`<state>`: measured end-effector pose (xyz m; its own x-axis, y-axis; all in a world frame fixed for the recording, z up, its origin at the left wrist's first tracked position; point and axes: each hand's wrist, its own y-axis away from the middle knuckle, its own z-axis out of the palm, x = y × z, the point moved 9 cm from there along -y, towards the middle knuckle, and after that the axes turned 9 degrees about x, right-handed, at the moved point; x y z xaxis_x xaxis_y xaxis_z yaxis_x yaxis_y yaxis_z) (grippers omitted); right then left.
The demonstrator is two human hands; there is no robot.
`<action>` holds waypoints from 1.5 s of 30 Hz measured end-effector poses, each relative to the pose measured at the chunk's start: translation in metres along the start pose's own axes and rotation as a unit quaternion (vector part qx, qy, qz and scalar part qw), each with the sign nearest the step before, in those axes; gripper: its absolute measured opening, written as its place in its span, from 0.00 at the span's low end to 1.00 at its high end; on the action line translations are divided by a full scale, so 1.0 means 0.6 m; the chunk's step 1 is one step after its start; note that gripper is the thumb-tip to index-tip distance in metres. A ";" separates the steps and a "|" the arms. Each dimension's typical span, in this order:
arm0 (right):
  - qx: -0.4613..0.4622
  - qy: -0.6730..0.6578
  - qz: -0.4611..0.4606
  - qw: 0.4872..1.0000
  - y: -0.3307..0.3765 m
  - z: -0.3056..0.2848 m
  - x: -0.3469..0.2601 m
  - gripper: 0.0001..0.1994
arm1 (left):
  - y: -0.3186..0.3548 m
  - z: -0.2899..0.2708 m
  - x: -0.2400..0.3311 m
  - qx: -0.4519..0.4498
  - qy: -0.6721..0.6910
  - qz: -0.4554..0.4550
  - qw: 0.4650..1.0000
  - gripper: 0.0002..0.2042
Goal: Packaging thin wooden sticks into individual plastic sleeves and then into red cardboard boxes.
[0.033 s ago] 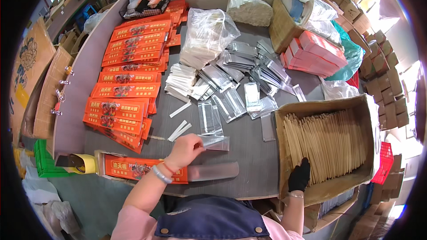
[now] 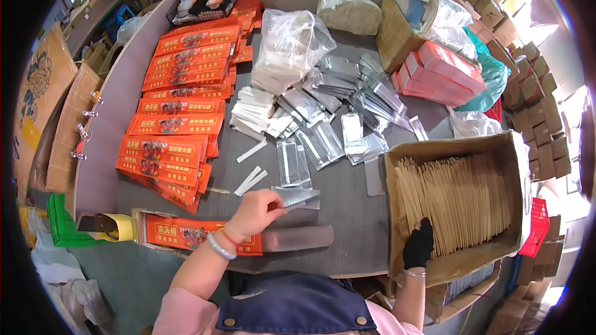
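Note:
My bare left hand [image 2: 257,212] pinches the edge of a clear plastic sleeve [image 2: 301,198] between thumb and fingertips, just above the table. Below that wrist, orange printed paper sleeves [image 2: 180,231] lie in a shallow cardboard holder, partly covered by my forearm. A translucent plastic strip [image 2: 301,237] sticks out from their right end. My right hand [image 2: 418,245], in a black glove, reaches into a cardboard box [image 2: 395,211]. Its closed fingers are at the near ends of thin wooden chopsticks [image 2: 462,201]; how many they grip is hidden.
Stacks of orange sleeves [image 2: 164,127] cover the table's left side. Clear packets [image 2: 320,142] and white paper strips [image 2: 251,108] spread across the middle, beside a plastic bag [image 2: 288,43]. Red-white packs [image 2: 437,74] stand at right rear. A low partition [image 2: 102,111] borders the left.
My left hand has shifted very slightly left and down, and the clear plastic sleeve's near edge is lifted a little. My right hand stays almost in place at the chopsticks.

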<state>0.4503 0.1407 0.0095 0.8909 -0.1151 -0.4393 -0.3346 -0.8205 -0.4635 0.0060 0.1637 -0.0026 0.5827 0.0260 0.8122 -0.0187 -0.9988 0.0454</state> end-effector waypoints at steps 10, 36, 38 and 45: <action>-0.423 -0.055 -0.347 0.835 0.135 0.121 -0.295 0.14 | 0.146 -0.042 0.002 0.101 -0.165 0.057 0.979 0.31; -0.273 -0.163 -0.246 0.916 0.074 0.088 -0.368 0.28 | 0.040 -0.131 0.059 -0.018 -0.211 0.204 0.956 0.08; -0.288 -0.147 -0.245 0.914 0.073 0.090 -0.361 0.29 | 0.051 -0.207 0.036 0.180 -0.396 0.185 0.881 0.13; -0.325 -0.099 -0.331 0.880 0.122 0.086 -0.402 0.31 | 0.192 -0.043 -0.091 0.185 -0.243 -0.114 0.945 0.49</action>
<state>0.1952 0.1375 0.0420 0.7323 0.5560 -0.3932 0.5414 -0.8256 -0.1592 -0.0489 0.0485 -0.0264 0.8435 0.3104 0.4383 0.3855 -0.9181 -0.0918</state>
